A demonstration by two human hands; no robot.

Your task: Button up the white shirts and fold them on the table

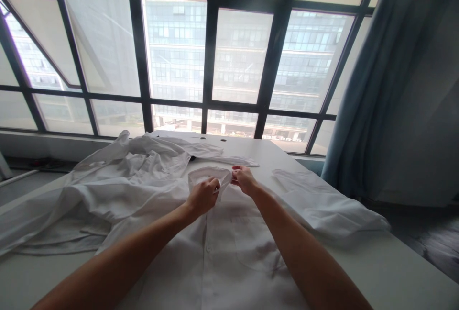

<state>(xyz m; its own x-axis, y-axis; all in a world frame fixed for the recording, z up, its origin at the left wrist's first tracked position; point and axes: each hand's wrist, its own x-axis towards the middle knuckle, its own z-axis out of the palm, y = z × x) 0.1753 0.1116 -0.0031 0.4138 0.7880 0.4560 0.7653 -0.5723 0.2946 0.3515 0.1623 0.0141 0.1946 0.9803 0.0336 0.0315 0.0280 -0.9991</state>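
Observation:
A white button-up shirt (229, 248) lies face up on the white table (394, 271), its collar (206, 174) pointing away from me. My left hand (202, 197) is closed on the collar's front at the top of the button placket. My right hand (244, 178) pinches the collar's other side, just right of the left hand. One sleeve (322, 202) stretches out to the right across the table.
A heap of other white garments (118, 181) covers the table's left and far side. A large dark-framed window (211, 56) runs behind the table. A blue-grey curtain (401, 90) hangs at the right. The table's right edge drops to dark floor (437, 243).

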